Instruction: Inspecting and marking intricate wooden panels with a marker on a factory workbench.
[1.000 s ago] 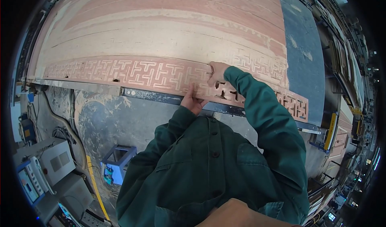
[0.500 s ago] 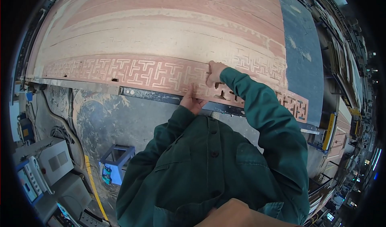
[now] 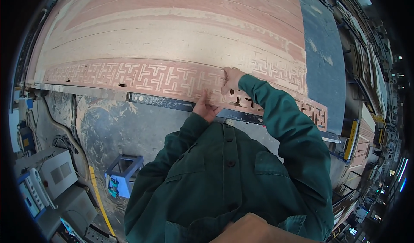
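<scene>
A long reddish wooden fretwork strip (image 3: 177, 80) lies along the near edge of a large board, its right end reaching past it. Pale grooves form an angular pattern; openings pass right through it toward the right. My left hand (image 3: 207, 108) grips the strip's near edge, thumb on top and fingers curled at the edge. Close by on the right, my right hand (image 3: 233, 77) reaches across the strip, with fingers bent over its far edge and the thumb toward me. Its forearm covers part of the cut-out section.
Beneath the strip is the large pale and reddish wooden board (image 3: 142, 36), on a blue worktable (image 3: 321, 45). A dark metal rail (image 3: 164, 102) runs along the near edge. A blue stool (image 3: 125, 174) and grey machine cabinets (image 3: 58, 169) stand at the lower left.
The strip's right end sits slightly further left than before. Both hands keep nearly the same place and grip on it.
</scene>
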A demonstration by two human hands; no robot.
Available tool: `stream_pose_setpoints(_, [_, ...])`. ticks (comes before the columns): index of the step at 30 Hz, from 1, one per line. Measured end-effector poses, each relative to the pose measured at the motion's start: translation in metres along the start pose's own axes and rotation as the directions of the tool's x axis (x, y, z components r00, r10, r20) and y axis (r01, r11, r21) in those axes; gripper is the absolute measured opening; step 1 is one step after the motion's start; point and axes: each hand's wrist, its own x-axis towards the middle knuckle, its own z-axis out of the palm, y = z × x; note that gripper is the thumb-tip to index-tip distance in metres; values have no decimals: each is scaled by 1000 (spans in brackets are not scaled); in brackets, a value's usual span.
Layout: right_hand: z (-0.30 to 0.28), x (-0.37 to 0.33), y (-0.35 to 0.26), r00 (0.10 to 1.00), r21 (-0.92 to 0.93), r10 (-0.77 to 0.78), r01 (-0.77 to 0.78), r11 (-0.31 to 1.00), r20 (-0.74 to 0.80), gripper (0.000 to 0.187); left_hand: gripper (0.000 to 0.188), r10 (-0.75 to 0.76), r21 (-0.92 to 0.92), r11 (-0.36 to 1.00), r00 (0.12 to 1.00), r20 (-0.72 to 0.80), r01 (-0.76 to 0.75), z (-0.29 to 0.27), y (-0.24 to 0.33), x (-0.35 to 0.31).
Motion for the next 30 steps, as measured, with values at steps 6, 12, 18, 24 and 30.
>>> stream_pose_setpoints(6, [-2,-11,-10,996,-69,86,-87,994,-21,78,50,15,-1,1000,999,-47,-15,2,-1,2])
stream_pose_setpoints(12, [10,-22,-15,980,-149,71,-100,984,-188,76,49,12,3,1000,998,-57,-12,2,-1,1])
stream_pose_setpoints(18, [1,-17,-4,988,-186,-53,25,982,-148,78,54,-17,87,996,1000,-17,19,4,2,-2])
stream_pose_setpoints(24, [2,4,22,991,302,-133,123,945,14,74,56,-69,246,964,988,-141,102,-6,5,-5])
stream_pose_setpoints(30, [9,11,13,981,273,77,-26,962,-178,59,50,56,441,891,937,-343,108,15,5,-16])
